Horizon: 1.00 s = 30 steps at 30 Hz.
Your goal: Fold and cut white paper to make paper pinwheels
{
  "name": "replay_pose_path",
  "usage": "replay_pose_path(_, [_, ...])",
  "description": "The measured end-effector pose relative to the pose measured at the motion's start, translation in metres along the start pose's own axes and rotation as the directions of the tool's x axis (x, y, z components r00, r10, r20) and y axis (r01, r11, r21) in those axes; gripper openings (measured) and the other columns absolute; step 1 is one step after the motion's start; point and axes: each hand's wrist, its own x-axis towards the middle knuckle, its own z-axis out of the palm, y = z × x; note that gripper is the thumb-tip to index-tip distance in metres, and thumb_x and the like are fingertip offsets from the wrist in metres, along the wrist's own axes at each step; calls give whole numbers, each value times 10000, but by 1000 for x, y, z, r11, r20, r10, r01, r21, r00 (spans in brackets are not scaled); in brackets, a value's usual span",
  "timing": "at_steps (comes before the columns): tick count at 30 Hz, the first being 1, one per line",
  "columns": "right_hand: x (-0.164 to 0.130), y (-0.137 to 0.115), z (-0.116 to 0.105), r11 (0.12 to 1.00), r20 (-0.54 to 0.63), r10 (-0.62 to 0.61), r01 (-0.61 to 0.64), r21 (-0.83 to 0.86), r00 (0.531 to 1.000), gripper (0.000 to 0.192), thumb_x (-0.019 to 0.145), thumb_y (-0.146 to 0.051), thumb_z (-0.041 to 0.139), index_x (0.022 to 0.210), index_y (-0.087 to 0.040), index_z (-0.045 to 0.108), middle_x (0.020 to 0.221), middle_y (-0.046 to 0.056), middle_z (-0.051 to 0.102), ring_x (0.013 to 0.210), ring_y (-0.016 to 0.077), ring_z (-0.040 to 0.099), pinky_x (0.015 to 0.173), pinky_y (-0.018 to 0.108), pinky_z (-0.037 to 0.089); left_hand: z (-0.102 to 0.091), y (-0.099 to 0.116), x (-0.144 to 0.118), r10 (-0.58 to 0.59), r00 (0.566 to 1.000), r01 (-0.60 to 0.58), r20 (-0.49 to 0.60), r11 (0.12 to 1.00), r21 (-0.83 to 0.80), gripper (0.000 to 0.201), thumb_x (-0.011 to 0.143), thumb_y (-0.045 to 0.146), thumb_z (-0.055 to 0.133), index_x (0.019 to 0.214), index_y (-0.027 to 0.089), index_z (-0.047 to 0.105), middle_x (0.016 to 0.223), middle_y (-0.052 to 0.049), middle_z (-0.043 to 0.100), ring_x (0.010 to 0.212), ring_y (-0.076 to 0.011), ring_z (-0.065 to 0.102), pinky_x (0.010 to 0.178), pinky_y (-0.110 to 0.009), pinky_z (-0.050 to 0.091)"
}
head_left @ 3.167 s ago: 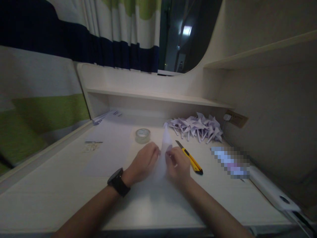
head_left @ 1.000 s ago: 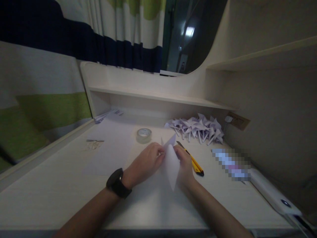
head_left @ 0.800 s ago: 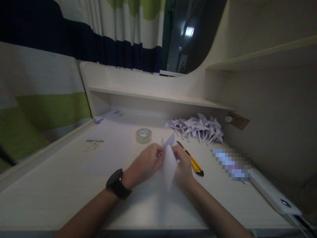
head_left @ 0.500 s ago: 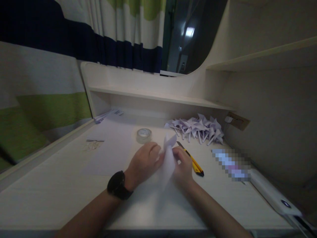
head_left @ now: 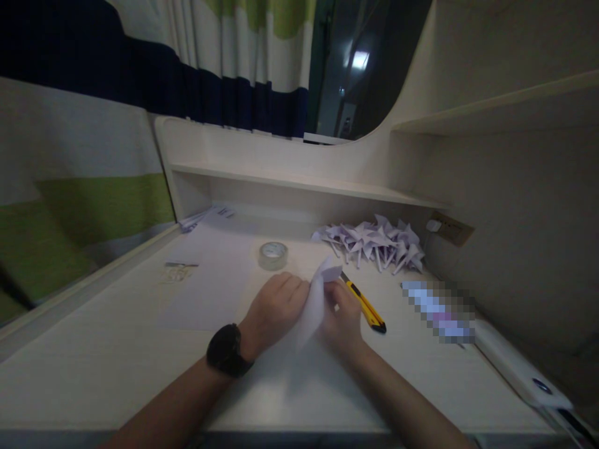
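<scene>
Dim, grainy view; a bright patch glows in the dark window [head_left: 358, 59]; edges bend with wide-angle distortion.

Both forearms reaching in from the bottom edge and meeting at the middle. Left hand [head_left: 276, 305] knuckles up, fingers curled down and inward, closed in a pinch, a dark watch [head_left: 228, 350] strapped round the wrist. Right hand [head_left: 343, 315] just beside it, partly hidden, fingers bent toward the left, likewise pinching. Fingertips of the two close together, wrists low.
</scene>
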Motion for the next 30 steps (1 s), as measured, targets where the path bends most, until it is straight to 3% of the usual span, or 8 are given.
replay_pose_path(4, [-1, -1, 0, 1000, 8, 11, -11, -23, 1000, 117, 848, -126, 488, 778, -197, 548, 719, 16, 554, 604, 145, 504, 549, 264, 377, 1, 3, -1, -38, 999, 38, 31, 999, -5, 201, 937, 90, 381, 859, 139, 559, 799, -80, 558, 764, -230, 501, 706, -385, 469])
replay_pose_path(8, [-3, 6, 1, 992, 34, -53, 57, -116, 998, 139, 816, -91, 462, 822, -191, 558, 768, 47, 582, 677, 170, 537, 592, 282, 389, 0, 6, 1, -94, 993, 98, 65, 994, -55, 184, 936, 92, 376, 886, 138, 547, 821, -84, 558, 775, -228, 510, 708, -378, 477])
replay_pose_path(11, [-3, 7, 1, 982, 46, -77, 83, -169, 996, 165, 784, -78, 453, 840, -188, 562, 760, 50, 580, 663, 171, 521, 578, 281, 374, -1, 6, 2, -88, 992, 87, 89, 996, 16, 195, 923, 69, 370, 872, 140, 544, 816, -88, 558, 767, -234, 510, 706, -384, 474])
replay_pose_path(15, [2, -5, -2, 992, 58, 117, -114, -56, 991, 121, 747, -99, 495, 774, -187, 573, 710, 21, 571, 614, 155, 514, 557, 264, 376, -1, 6, 3, -38, 995, 25, 91, 990, 141, 190, 910, 50, 383, 879, 145, 544, 820, -90, 561, 781, -247, 519, 724, -398, 465])
replay_pose_path(18, [5, -12, -1, 917, 114, 371, -383, 111, 922, 98, 730, -125, 516, 729, -180, 597, 649, 4, 582, 583, 157, 539, 527, 251, 391, -1, 6, 2, -63, 994, 51, 85, 989, 140, 167, 913, 63, 399, 908, 138, 549, 834, -95, 565, 798, -253, 524, 740, -402, 464])
replay_pose_path(20, [5, -12, 1, 852, 133, 472, -490, 183, 871, 101, 726, -135, 517, 720, -174, 610, 611, -4, 586, 549, 155, 537, 497, 242, 384, 0, 6, 1, -100, 992, 93, 84, 992, 86, 156, 923, 82, 404, 939, 130, 552, 850, -100, 571, 809, -252, 526, 745, -399, 464])
replay_pose_path(24, [3, -5, 5, 842, 101, 477, -487, 233, 873, 104, 724, -133, 520, 727, -174, 615, 597, -17, 582, 531, 142, 515, 487, 230, 373, 1, 4, -1, -119, 991, 121, 57, 992, -42, 190, 959, 133, 362, 1001, 135, 547, 893, -103, 588, 836, -243, 538, 744, -385, 465])
replay_pose_path(30, [2, -3, 4, 867, 115, 422, -438, 239, 899, 90, 746, -134, 518, 740, -182, 594, 624, -15, 574, 552, 140, 505, 503, 230, 372, -4, 1, 0, -98, 995, 100, 35, 992, -77, 213, 959, 150, 346, 1013, 129, 551, 877, -110, 596, 822, -248, 539, 727, -387, 465])
